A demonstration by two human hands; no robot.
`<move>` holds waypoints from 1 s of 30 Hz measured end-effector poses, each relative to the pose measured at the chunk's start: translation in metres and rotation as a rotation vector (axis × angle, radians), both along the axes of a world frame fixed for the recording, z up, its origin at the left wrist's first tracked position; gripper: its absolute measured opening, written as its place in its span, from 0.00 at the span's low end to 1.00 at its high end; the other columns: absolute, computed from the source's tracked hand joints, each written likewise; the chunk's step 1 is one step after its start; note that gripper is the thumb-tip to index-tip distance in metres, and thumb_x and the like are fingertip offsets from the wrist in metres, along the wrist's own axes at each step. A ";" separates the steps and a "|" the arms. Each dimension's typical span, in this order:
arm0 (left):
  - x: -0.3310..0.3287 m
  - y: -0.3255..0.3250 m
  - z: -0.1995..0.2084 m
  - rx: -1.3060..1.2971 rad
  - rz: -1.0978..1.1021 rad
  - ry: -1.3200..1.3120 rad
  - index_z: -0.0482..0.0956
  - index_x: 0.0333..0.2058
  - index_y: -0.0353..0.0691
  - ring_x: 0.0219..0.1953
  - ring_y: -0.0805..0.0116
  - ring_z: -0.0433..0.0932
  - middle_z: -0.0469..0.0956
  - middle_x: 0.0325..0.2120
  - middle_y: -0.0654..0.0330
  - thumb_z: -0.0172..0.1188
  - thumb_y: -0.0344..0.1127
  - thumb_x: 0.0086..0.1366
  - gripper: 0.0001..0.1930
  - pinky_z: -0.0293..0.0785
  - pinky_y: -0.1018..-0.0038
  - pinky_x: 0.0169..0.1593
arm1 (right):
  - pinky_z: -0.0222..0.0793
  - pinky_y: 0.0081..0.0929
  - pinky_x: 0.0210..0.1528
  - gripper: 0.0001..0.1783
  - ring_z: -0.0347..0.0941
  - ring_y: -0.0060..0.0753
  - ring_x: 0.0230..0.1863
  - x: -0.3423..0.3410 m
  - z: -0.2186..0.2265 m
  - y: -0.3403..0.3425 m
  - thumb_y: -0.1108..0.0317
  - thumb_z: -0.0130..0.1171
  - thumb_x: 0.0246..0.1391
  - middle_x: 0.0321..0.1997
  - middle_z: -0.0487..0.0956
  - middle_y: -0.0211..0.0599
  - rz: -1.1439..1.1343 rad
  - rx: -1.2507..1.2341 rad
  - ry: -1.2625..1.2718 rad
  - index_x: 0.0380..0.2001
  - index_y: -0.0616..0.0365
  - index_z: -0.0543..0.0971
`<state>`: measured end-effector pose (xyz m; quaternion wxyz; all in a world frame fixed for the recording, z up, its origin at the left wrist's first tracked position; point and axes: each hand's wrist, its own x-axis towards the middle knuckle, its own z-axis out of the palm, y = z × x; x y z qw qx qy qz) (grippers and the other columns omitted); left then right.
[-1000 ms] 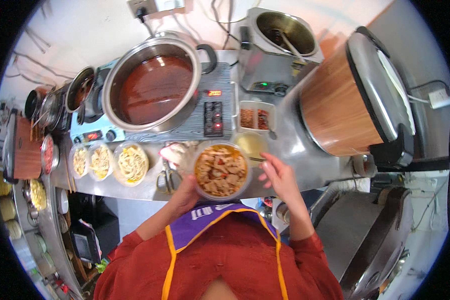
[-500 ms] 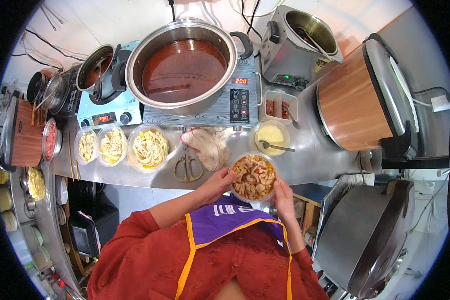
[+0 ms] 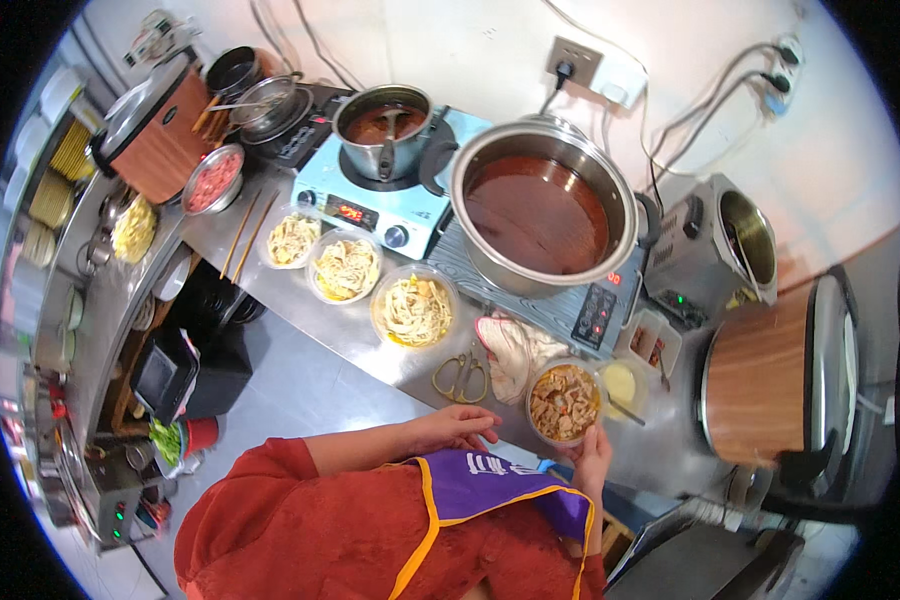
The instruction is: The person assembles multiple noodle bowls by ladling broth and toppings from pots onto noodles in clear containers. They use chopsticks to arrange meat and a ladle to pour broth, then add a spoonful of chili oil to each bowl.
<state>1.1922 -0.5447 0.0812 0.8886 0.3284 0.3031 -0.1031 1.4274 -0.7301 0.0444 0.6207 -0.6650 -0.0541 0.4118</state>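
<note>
- Right hand [image 3: 592, 460] gripping the near rim of a round clear bowl [image 3: 564, 402] heaped with brownish, glossy noodles and toppings, low on the steel desk [image 3: 370, 345], at about 5 o'clock from the big pot.
- Left hand [image 3: 457, 430] released, fingers loosely spread, palm down over the desk edge, just at 8 o'clock of that bowl, not touching it.
- Scissors [image 3: 461, 377] with yellowish looped handles lying flat at 12 o'clock of the left hand; crumpled pale cloth [image 3: 507, 350] just at their 2 o'clock.
- Three round clear bowls of pale yellow noodles [image 3: 413, 309] in a row running toward 10 o'clock along the brushed-metal desk.
- Large shiny steel pot [image 3: 542, 205] full of smooth dark red broth, on a grey ribbed cooker with a black panel.
- Smaller steel pot [image 3: 382, 127] with ladle on a light blue cooker at 10 o'clock of the large one.
- Small cup of yellow paste [image 3: 621, 383] touching the held bowl at 2 o'clock.
- Wood-grain cylindrical cooker [image 3: 770, 375] at far 3 o'clock.
</note>
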 end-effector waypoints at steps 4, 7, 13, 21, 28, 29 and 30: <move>-0.010 0.003 0.014 0.091 0.073 -0.046 0.68 0.58 0.40 0.41 0.72 0.77 0.75 0.42 0.60 0.50 0.48 0.71 0.23 0.75 0.77 0.46 | 0.78 0.26 0.31 0.20 0.80 0.32 0.32 0.013 0.007 0.002 0.59 0.46 0.67 0.41 0.80 0.41 0.122 -0.019 -0.055 0.53 0.63 0.71; -0.017 0.007 0.015 0.076 0.163 -0.030 0.70 0.56 0.40 0.38 0.71 0.78 0.76 0.39 0.59 0.50 0.46 0.71 0.21 0.76 0.76 0.43 | 0.76 0.23 0.24 0.20 0.80 0.32 0.27 0.028 0.025 -0.010 0.60 0.49 0.65 0.37 0.80 0.42 0.157 -0.208 -0.231 0.51 0.66 0.71; -0.036 0.020 0.015 0.117 0.421 0.054 0.73 0.48 0.41 0.31 0.74 0.77 0.78 0.33 0.63 0.53 0.46 0.70 0.16 0.76 0.77 0.36 | 0.66 0.17 0.21 0.15 0.70 0.19 0.19 0.045 0.076 0.008 0.66 0.50 0.65 0.27 0.76 0.32 0.178 -0.205 -0.487 0.49 0.64 0.74; -0.080 0.117 0.042 0.292 0.911 -0.027 0.74 0.47 0.38 0.26 0.72 0.79 0.79 0.28 0.63 0.53 0.40 0.70 0.13 0.77 0.77 0.30 | 0.67 0.15 0.24 0.12 0.71 0.17 0.21 0.022 0.095 0.056 0.69 0.48 0.65 0.25 0.76 0.29 0.244 0.012 -0.509 0.47 0.61 0.76; -0.120 0.279 0.060 0.514 1.070 -0.032 0.70 0.51 0.39 0.29 0.68 0.79 0.76 0.33 0.60 0.54 0.41 0.69 0.16 0.78 0.74 0.31 | 0.65 0.15 0.21 0.12 0.70 0.17 0.20 -0.002 0.101 0.101 0.66 0.49 0.66 0.24 0.75 0.28 0.156 0.069 -0.461 0.46 0.59 0.76; -0.125 0.309 0.062 0.552 1.087 -0.019 0.67 0.52 0.39 0.30 0.67 0.78 0.74 0.33 0.60 0.56 0.42 0.68 0.19 0.78 0.73 0.32 | 0.64 0.14 0.21 0.12 0.70 0.17 0.20 -0.009 0.101 0.110 0.66 0.49 0.66 0.24 0.75 0.28 0.131 0.049 -0.477 0.46 0.59 0.76; -0.128 0.338 0.063 0.615 1.102 0.011 0.67 0.52 0.38 0.30 0.68 0.76 0.73 0.34 0.60 0.57 0.43 0.67 0.20 0.79 0.72 0.34 | 0.64 0.14 0.21 0.12 0.70 0.17 0.20 -0.017 0.103 0.120 0.66 0.49 0.66 0.24 0.75 0.28 0.118 0.054 -0.474 0.46 0.59 0.76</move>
